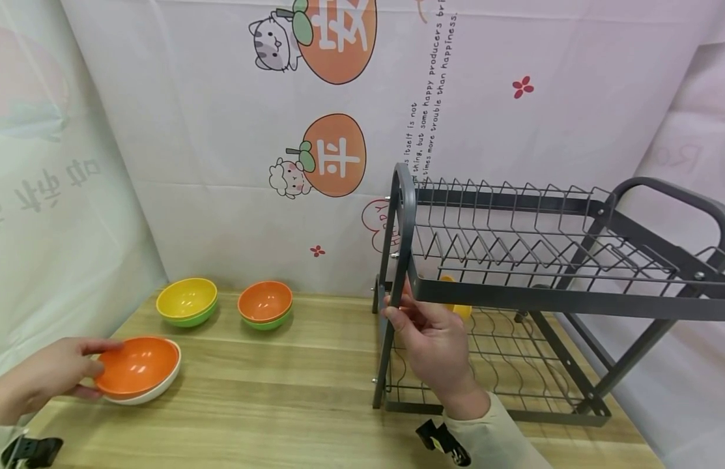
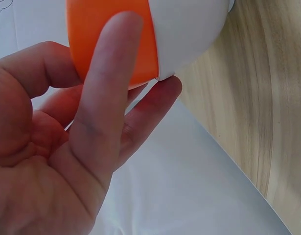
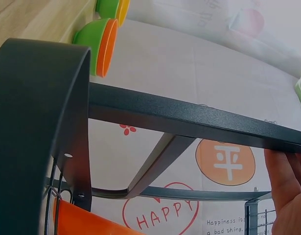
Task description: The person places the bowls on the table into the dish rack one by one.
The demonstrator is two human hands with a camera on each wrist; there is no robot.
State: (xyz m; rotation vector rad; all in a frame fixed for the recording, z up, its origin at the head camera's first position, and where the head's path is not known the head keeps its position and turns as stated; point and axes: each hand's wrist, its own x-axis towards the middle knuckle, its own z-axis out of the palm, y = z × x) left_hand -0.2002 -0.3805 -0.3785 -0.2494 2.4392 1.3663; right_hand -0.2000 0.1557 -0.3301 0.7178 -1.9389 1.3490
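Observation:
At the front left, my left hand [image 1: 63, 374] holds an orange bowl [image 1: 141, 366] by its near side. The orange bowl is nested in a white bowl [image 1: 163, 388]. In the left wrist view, the fingers lie around the orange bowl [image 2: 86, 39], with one fingertip at the white bowl's [image 2: 189, 29] edge. My right hand [image 1: 435, 352] grips the left upright of a dark two-tier metal dish rack [image 1: 550, 303]. The right wrist view shows its fingers [image 3: 282, 178] against the frame bar [image 3: 189, 117].
Behind the left hand, a yellow bowl [image 1: 187, 297] sits in a green one [image 1: 192, 320]. Beside them, a smaller orange bowl [image 1: 265, 301] is nested in a green bowl [image 1: 270, 324]. A yellow object [image 1: 460, 311] shows partly behind the right hand. A printed cloth [image 1: 221, 163] hangs behind the table.

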